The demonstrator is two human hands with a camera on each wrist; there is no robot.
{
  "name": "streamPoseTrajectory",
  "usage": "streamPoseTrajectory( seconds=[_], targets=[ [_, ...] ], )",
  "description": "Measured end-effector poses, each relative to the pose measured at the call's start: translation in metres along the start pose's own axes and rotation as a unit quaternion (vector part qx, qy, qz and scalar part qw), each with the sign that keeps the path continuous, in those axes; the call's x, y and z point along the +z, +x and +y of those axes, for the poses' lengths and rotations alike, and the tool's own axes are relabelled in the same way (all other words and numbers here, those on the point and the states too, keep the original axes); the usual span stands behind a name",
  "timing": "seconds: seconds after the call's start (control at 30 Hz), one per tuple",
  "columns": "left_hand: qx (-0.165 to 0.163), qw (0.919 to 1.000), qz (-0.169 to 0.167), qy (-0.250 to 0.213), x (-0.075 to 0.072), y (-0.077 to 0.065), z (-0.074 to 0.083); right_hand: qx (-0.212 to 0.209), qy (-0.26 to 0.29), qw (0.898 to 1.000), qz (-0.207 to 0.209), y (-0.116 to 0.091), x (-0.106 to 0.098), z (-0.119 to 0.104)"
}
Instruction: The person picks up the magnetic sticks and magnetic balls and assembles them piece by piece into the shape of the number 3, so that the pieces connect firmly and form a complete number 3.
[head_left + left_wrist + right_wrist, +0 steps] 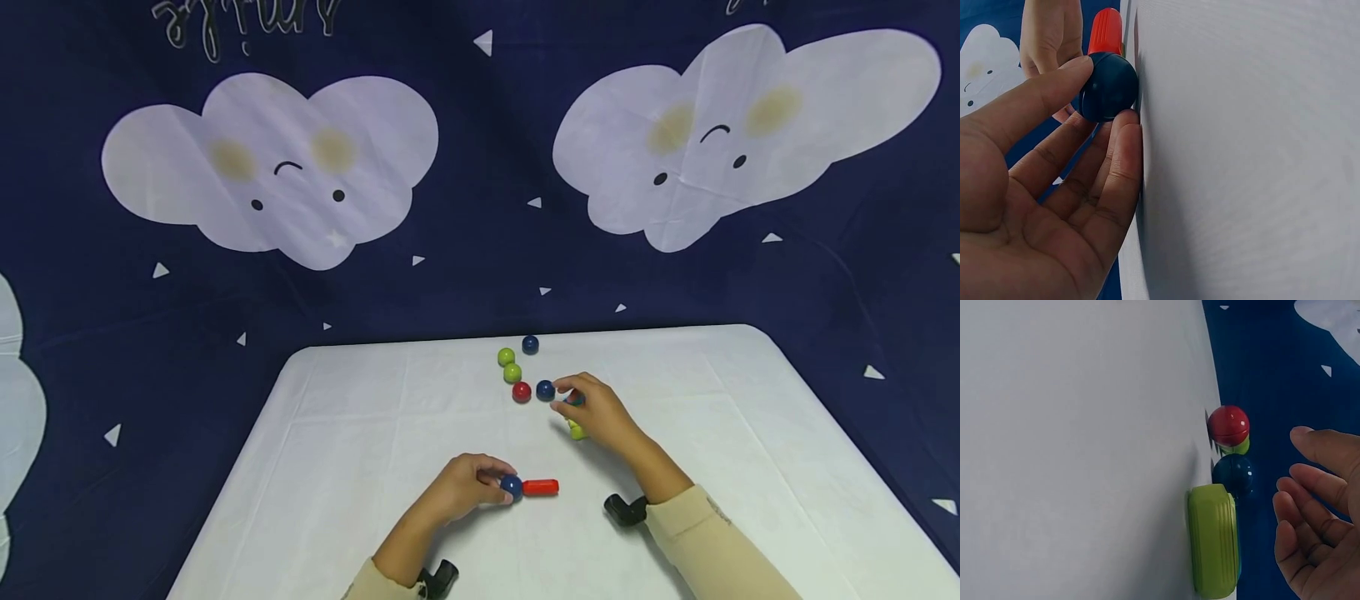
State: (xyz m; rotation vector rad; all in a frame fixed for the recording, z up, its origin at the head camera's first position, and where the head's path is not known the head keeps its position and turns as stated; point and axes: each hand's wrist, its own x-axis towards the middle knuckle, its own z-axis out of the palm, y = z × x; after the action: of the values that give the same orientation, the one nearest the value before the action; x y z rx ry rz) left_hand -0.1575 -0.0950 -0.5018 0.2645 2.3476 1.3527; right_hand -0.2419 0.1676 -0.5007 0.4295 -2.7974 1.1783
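My left hand pinches a blue ball between thumb and fingers, low over the white table. A ridged red stick joins the ball's far side and points right. My right hand hovers over the table with fingers spread and nothing between them in the right wrist view. Below it lies a ridged green stick, partly covered by the hand in the head view. Another blue ball sits just off its fingertips, with a red ball to the left.
Two green balls stand beyond the red ball, and one more blue ball sits near the far edge of the white table. A dark blue cloth with clouds hangs behind. Black wrist devices are on both arms.
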Motion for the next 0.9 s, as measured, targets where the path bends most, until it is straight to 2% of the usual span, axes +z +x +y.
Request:
streamPoseTrajectory(
  seconds=[0.7, 0.9],
  targets=[
    [-0.003, 0.9999, -0.004, -0.009, 0.000, 0.000, 0.000, 0.031, -0.011, 0.999, -0.020, 0.022, 0.006, 0.005],
    [-0.002, 0.9999, -0.002, -0.013, 0.000, 0.000, 0.000, 0.028, -0.018, 0.999, -0.022, 0.028, 0.008, 0.008]
  ],
)
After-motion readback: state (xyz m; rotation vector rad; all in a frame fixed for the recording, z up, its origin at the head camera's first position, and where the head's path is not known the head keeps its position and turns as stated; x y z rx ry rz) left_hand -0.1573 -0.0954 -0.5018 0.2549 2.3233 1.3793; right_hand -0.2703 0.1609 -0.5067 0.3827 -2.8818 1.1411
